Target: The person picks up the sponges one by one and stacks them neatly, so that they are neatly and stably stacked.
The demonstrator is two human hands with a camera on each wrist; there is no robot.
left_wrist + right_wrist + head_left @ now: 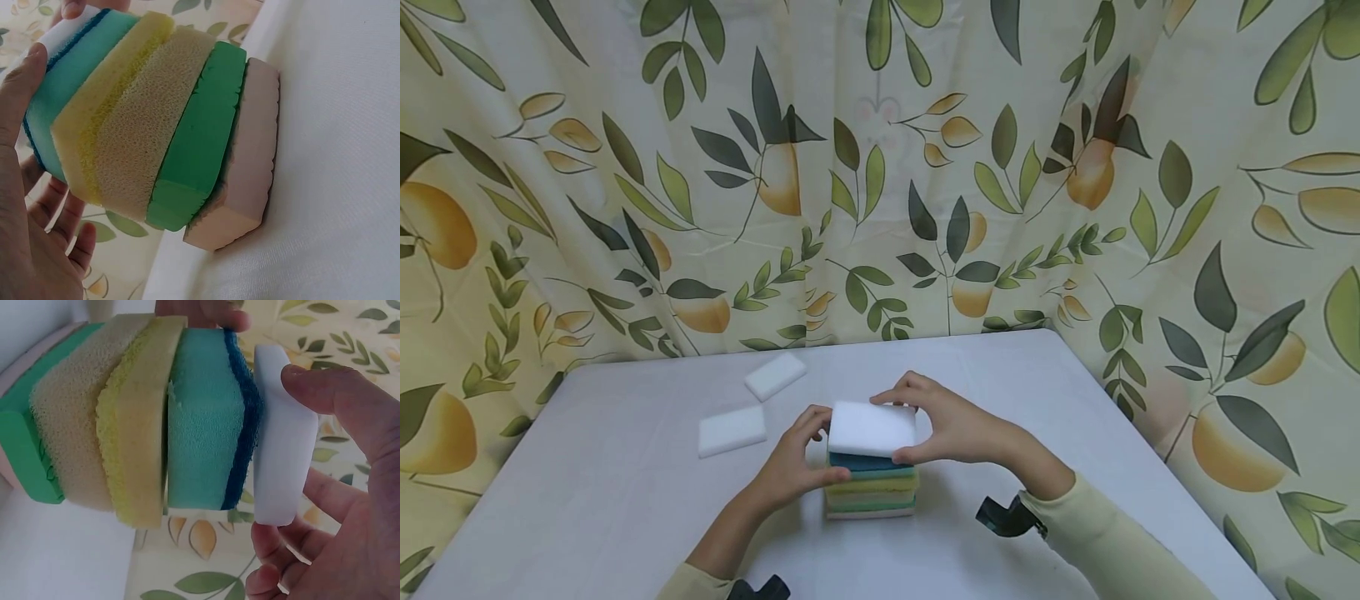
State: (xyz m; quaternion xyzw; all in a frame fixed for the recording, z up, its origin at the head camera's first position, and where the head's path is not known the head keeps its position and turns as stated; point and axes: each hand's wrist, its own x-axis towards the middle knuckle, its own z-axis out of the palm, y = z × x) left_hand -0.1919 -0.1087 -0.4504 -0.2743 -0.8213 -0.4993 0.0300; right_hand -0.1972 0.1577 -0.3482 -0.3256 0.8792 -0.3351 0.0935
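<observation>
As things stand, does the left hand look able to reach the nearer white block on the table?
Probably yes: that white block lies on the table beside the left hand, with nothing visible between them. The hand holds the sponge stack, though, so it would likely need to let go first.

No readable text, label, brand, number or sign in the 3 views.

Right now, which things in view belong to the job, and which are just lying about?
In the job:
white block, held
teal sponge
yellow sponge
beige sponge
green block
pink block

Lying about:
near loose block, far loose block, both white; possibly wanted later
curtain, backdrop only
</observation>
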